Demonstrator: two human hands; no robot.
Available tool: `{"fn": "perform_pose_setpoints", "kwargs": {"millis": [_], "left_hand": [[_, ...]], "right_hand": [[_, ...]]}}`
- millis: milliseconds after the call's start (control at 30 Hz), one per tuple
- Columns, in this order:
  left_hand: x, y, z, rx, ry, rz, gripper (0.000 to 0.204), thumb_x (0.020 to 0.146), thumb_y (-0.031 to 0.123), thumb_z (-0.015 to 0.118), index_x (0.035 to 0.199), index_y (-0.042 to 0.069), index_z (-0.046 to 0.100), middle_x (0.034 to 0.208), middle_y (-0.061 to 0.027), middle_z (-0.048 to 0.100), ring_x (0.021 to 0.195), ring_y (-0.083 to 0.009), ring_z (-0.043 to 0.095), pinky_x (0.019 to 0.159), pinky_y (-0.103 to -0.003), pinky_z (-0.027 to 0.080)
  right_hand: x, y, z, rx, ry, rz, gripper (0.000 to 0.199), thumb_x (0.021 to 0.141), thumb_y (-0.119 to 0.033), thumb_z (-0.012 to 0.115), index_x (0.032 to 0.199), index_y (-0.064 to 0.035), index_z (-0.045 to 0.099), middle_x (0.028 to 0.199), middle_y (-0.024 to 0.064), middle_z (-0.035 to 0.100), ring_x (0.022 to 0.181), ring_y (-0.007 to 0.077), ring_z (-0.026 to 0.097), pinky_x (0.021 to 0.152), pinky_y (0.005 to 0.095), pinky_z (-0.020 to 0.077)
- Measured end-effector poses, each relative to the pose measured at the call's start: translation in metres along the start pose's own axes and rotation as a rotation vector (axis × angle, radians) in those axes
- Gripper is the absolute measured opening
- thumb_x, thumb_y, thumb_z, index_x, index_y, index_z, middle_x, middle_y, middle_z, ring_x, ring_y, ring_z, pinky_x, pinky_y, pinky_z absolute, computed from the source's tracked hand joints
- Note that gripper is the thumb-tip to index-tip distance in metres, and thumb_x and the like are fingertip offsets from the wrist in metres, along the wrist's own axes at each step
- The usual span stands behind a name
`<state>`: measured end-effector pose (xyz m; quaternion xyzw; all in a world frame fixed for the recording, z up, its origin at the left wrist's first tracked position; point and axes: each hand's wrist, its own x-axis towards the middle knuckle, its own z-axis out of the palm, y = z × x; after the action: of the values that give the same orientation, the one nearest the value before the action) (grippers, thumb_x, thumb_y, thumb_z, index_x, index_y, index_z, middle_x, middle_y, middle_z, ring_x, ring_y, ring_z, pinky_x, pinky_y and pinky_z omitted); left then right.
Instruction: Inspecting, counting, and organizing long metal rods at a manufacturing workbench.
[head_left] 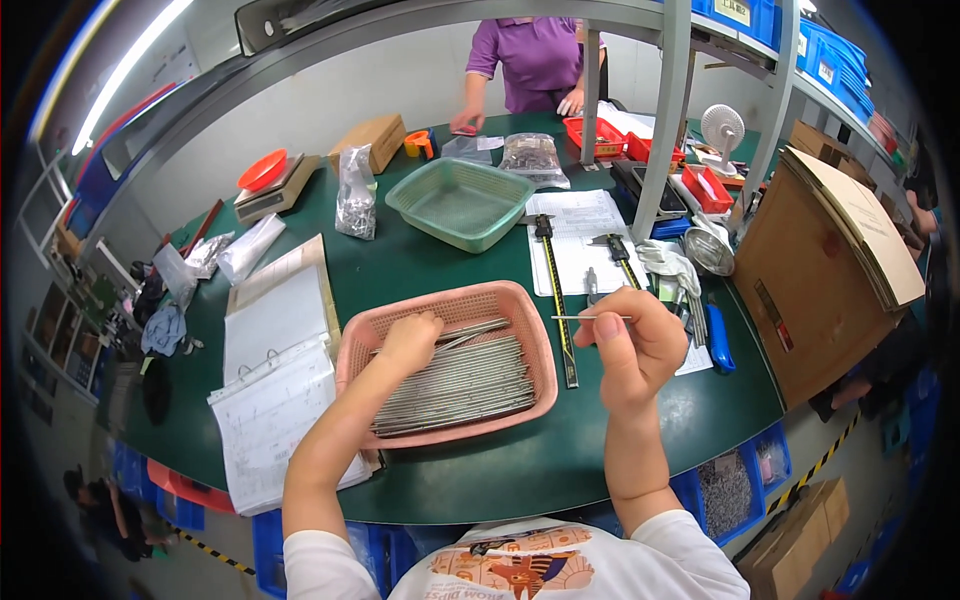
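Note:
A pink plastic basket (545, 370) stands in front of me, with many thin metal rods (460, 385) lying side by side in it. My left hand (410, 342) reaches over its far left part, fingers curled down among the rods. Whatever those fingers grip is hidden beneath them. To the right of the basket, my right hand (635, 345) is raised above the table, closed. Between its thumb and fingers it pinches one slim metal rod (572, 317), which points left, roughly level. Under and beside that rod lies a long caliper (556, 290) on the green tabletop.
Beyond the basket sits a green plastic basket (460, 200). An open binder (270, 400) with papers lies at left. A second caliper (622, 258) rests on paper sheets, near white gloves (668, 265). A large cardboard box (810, 270) borders the right. Across the table, a person in purple (525, 60) works.

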<state>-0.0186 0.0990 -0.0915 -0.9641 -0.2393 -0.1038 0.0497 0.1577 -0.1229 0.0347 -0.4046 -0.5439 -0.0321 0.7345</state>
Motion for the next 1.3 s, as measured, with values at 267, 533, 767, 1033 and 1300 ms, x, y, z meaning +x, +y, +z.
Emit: {"fn": "perform_pose_setpoints", "kwargs": {"millis": [267, 533, 767, 1033, 1300], "left_hand": [[0.005, 0.049, -0.086, -0.727, 0.36, -0.21, 0.016, 0.072, 0.0, 0.061, 0.087, -0.002, 0.056, 0.077, -0.0095, 0.057, 0.071, -0.0191, 0.06, 0.062, -0.03, 0.051], [-0.026, 0.12, -0.101, -1.842, 0.321, -0.069, 0.034, 0.079, 0.001, 0.06, 0.111, -0.003, 0.05, 0.088, -0.0077, 0.059, 0.077, -0.0155, 0.06, 0.064, -0.027, 0.054], [-0.029, 0.122, -0.099, -1.888, 0.243, 0.032, 0.032, 0.08, -0.001, 0.059, 0.111, -0.004, 0.05, 0.09, -0.0095, 0.059, 0.079, -0.0164, 0.061, 0.066, -0.026, 0.053], [-0.031, 0.124, -0.103, -1.899, 0.263, -0.023, 0.031, 0.078, 0.002, 0.062, 0.107, -0.003, 0.051, 0.086, -0.0093, 0.059, 0.074, -0.0182, 0.061, 0.06, -0.026, 0.054], [-0.033, 0.122, -0.105, -1.89, 0.213, 0.005, 0.03, 0.08, -0.002, 0.057, 0.109, -0.005, 0.05, 0.09, -0.0087, 0.056, 0.081, -0.0155, 0.059, 0.068, -0.026, 0.054]], "right_hand": [[0.005, 0.007, 0.007, 0.011, 0.016, -0.118, 0.022, 0.087, -0.012, 0.044, 0.077, 0.0046, 0.056, 0.069, 0.0112, 0.06, 0.059, 0.0142, 0.056, 0.054, 0.0241, 0.0441], [0.004, 0.016, 0.017, -0.228, -0.102, -0.218, 0.014, 0.083, -0.005, 0.047, 0.08, 0.0027, 0.058, 0.07, 0.0115, 0.061, 0.06, 0.0194, 0.06, 0.055, 0.0259, 0.046], [0.001, 0.023, 0.026, -0.204, -0.132, -0.231, 0.005, 0.075, -0.002, 0.056, 0.07, -0.0023, 0.054, 0.059, 0.0067, 0.054, 0.046, 0.0208, 0.051, 0.044, 0.0291, 0.0381], [-0.002, 0.024, 0.03, -0.208, -0.163, -0.201, 0.005, 0.075, -0.001, 0.056, 0.071, -0.0028, 0.054, 0.059, 0.0063, 0.054, 0.046, 0.0207, 0.051, 0.043, 0.0287, 0.0382], [-0.001, 0.022, 0.029, -0.209, -0.179, -0.234, 0.005, 0.074, 0.0, 0.056, 0.07, -0.0031, 0.054, 0.059, 0.006, 0.054, 0.045, 0.0202, 0.051, 0.043, 0.0285, 0.0374]]}}
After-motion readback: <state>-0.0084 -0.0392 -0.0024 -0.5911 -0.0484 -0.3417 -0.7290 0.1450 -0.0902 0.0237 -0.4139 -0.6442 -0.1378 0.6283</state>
